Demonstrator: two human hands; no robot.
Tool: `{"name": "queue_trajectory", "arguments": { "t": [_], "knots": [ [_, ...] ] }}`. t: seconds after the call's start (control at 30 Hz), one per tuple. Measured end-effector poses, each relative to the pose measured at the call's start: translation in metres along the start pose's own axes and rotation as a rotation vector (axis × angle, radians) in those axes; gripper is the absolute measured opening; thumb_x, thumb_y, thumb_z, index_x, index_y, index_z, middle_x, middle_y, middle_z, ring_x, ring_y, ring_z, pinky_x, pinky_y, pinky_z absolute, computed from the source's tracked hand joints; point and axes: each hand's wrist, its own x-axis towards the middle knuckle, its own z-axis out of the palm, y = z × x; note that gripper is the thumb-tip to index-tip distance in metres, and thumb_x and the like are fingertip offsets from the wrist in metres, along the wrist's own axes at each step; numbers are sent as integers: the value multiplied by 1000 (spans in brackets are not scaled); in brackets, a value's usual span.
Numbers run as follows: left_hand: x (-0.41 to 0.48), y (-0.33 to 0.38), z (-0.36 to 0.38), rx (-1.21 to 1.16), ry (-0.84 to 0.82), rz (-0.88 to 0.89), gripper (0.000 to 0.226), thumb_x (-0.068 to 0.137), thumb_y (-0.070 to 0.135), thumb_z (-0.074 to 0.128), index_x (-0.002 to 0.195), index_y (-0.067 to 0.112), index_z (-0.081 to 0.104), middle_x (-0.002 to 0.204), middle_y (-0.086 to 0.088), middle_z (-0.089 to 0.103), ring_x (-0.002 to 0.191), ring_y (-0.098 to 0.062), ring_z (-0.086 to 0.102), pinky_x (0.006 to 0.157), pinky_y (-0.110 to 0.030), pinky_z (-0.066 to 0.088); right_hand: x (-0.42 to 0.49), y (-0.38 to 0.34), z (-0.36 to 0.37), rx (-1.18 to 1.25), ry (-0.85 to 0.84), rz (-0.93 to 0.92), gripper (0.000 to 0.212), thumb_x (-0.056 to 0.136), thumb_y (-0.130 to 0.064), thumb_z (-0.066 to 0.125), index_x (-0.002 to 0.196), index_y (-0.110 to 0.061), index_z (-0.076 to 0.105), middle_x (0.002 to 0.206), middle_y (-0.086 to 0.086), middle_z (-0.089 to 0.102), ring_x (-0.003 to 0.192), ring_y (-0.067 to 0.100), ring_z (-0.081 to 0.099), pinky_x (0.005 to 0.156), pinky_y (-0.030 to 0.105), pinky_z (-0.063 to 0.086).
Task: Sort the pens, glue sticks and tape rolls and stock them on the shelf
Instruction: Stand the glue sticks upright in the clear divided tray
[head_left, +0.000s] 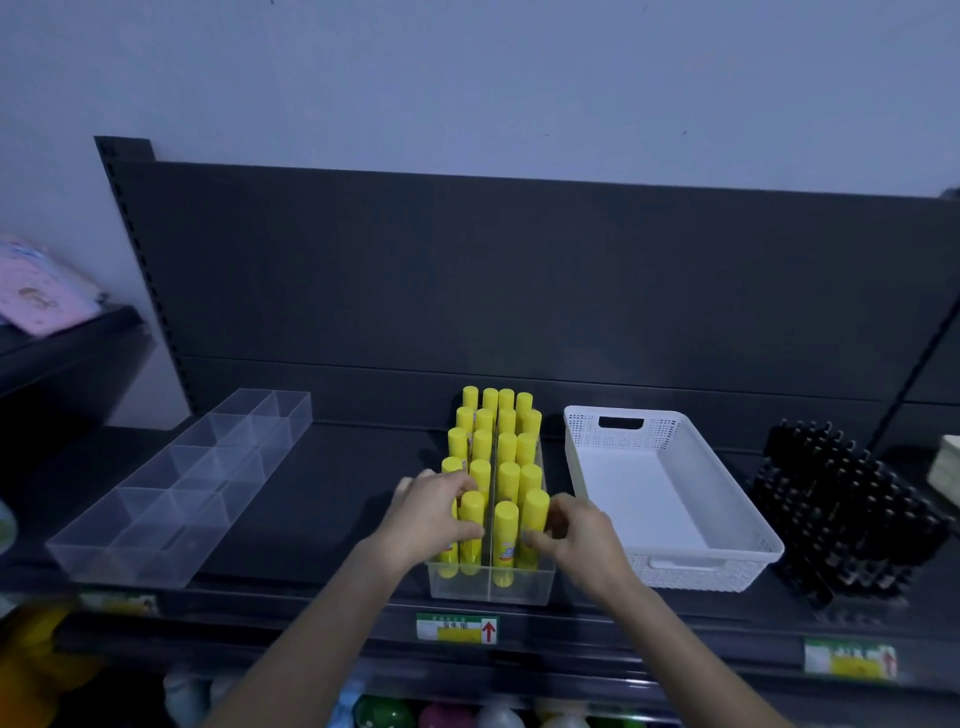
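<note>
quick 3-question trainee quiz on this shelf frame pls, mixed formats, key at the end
1. True or false: the white basket holds tape rolls.
2. Multiple choice: the yellow glue sticks stand in
A. the clear divided tray at left
B. the clear bin at the shelf's front edge
C. the white basket
3. Fill in: the black pens stand to the ____ of the white basket.

Key:
1. False, it is empty.
2. B. The clear bin holds them upright in rows; the left hand and right hand touch the front sticks. The clear divided tray is empty.
3. right
</note>
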Motion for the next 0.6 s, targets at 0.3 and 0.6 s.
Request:
{"name": "queue_trajectory", "arguments": {
  "t": [0.3, 0.6],
  "knots": [
    [5, -4, -2, -121, -91, 9, 38, 78, 31, 71, 113, 28, 59, 114, 7, 57, 112, -20, 45, 103, -37, 34, -4, 5, 9, -8, -35, -17, 33, 79, -27, 70, 67, -42, 43, 67, -19, 48, 80, 16, 49, 69, 23, 38],
    [9, 1, -9, -162, -205, 67, 39, 76, 21, 73, 111, 19, 58, 103, 4, 54, 92, -15, 55, 82, -33, 48, -4, 4, 7, 34, -21, -15, 37, 79, -21, 71, 114, -19, 59, 84, -7, 61, 74, 5, 53, 62, 6, 39]
  ]
}}
